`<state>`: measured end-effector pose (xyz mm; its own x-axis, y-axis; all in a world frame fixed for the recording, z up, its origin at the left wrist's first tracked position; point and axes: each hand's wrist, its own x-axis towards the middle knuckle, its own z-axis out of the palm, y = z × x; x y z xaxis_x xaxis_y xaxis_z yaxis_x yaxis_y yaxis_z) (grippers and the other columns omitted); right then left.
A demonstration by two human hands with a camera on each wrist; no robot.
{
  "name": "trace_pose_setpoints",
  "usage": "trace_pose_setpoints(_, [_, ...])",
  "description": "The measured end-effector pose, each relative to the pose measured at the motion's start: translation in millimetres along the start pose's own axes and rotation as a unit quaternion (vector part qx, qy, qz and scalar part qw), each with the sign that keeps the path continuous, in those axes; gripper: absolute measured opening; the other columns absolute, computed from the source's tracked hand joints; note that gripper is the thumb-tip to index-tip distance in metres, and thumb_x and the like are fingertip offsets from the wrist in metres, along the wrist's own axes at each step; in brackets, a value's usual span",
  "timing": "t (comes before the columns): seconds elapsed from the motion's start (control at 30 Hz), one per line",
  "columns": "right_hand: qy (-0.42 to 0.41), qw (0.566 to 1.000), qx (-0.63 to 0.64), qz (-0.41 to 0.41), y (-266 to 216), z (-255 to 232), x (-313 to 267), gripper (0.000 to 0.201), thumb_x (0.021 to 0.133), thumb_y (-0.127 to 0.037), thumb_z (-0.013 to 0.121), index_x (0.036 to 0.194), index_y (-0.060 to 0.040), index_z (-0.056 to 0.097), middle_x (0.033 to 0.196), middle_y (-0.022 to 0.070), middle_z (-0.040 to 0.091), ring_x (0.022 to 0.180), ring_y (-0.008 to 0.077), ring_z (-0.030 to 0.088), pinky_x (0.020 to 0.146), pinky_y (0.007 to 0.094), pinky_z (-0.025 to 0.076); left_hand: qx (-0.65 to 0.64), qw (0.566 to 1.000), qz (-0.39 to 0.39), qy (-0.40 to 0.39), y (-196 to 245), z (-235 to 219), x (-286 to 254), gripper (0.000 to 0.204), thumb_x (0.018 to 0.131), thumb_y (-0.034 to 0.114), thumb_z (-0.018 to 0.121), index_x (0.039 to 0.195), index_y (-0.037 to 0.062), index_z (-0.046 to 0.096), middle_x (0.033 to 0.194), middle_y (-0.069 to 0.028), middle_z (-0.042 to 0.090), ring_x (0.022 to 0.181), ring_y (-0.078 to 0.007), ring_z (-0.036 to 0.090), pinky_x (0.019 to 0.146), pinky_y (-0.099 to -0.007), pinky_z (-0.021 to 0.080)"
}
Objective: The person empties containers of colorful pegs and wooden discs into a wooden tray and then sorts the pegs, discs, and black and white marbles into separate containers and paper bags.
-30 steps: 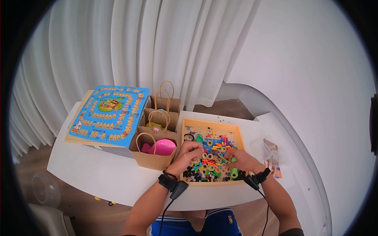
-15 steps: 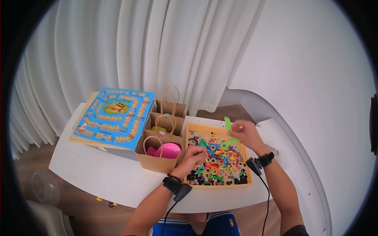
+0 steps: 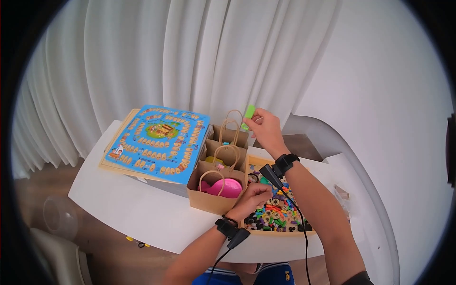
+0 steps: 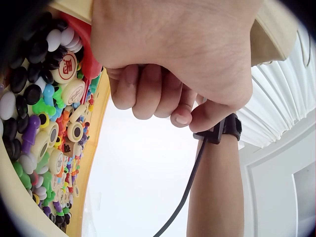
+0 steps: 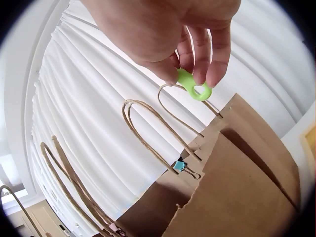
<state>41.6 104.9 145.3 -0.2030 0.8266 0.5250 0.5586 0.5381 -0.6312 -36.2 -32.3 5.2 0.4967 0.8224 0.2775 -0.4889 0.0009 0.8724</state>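
Note:
My right hand [image 3: 267, 129] pinches a lime-green plastic piece [image 3: 249, 112] between thumb and fingers, above the rearmost brown paper bag [image 3: 241, 138]. In the right wrist view, the green piece [image 5: 186, 80] shows a ring-shaped end, and a teal binder clip [image 5: 180, 165] sits at a bag's edge. My left hand [image 3: 254, 197] hovers over the left side of the shallow wooden box [image 3: 268, 232], fingers curled; nothing shows in its grip. Next to it, the left wrist view has mixed small game pieces [image 4: 47, 133] and a red object [image 4: 89, 47] at the box's edge.
Paper bags stand in a row left of the box; the front one [image 3: 204, 202] holds a pink object [image 3: 232, 188]. Farther left lies a blue game board [image 3: 159, 142] on a stack. A clear plastic package [image 3: 342, 194] is on the right. White curtains [image 3: 190, 57] hang behind.
My right hand has lifted the green piece from the box and carried it up and left over the rear bag. The left hand stays near the box's left side. The head view has shifted.

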Motion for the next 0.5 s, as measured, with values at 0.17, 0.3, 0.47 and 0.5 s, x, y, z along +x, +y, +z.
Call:
trace_pose_setpoints(0.17, [0.018,0.991,0.123,0.040,11,-4,0,0.026,0.094,-0.020,0.077,0.100,0.0046,0.071,0.079,0.0094,0.073,0.068,0.0142,0.070,0.056,0.0297,0.055,0.009,1.000,0.015,-0.002,-7,-3,2,0.030,0.100,0.015,0.058,0.073,0.0069,0.050,0.066,0.0076,0.037,0.060,-0.0028,0.033,0.054,-0.0243,0.024])
trace_pose_setpoints(0.3, [-0.068,0.990,0.101,0.074,5,-11,-7,0.027,0.097,-0.022,0.074,0.107,0.0032,0.070,0.093,0.0082,0.074,0.078,0.0126,0.071,0.062,0.0275,0.059,0.020,1.000,0.006,0.000,-8,-3,4,0.032,0.098,0.015,0.060,0.069,0.0069,0.049,0.062,0.0060,0.040,0.057,-0.0035,0.039,0.053,-0.0249,0.027])
trace_pose_setpoints(0.47, [-0.056,0.995,0.045,0.073,23,-36,-27,0.033,0.097,-0.029,0.073,0.110,0.0016,0.071,0.097,0.0111,0.075,0.077,0.0151,0.073,0.059,0.0284,0.056,0.009,1.000,0.003,-0.001,-5,-3,1,0.032,0.098,0.015,0.060,0.069,0.0073,0.049,0.062,0.0057,0.041,0.056,-0.0037,0.039,0.052,-0.0250,0.027])
trace_pose_setpoints(0.5, [-0.062,0.994,0.035,0.078,31,-45,-35,0.033,0.098,-0.029,0.072,0.110,0.0009,0.070,0.097,0.0096,0.074,0.078,0.0148,0.073,0.060,0.0287,0.056,0.012,1.000,0.002,0.004,-5,-3,1,0.032,0.098,0.015,0.060,0.069,0.0073,0.049,0.061,0.0056,0.041,0.056,-0.0038,0.039,0.052,-0.0249,0.027])
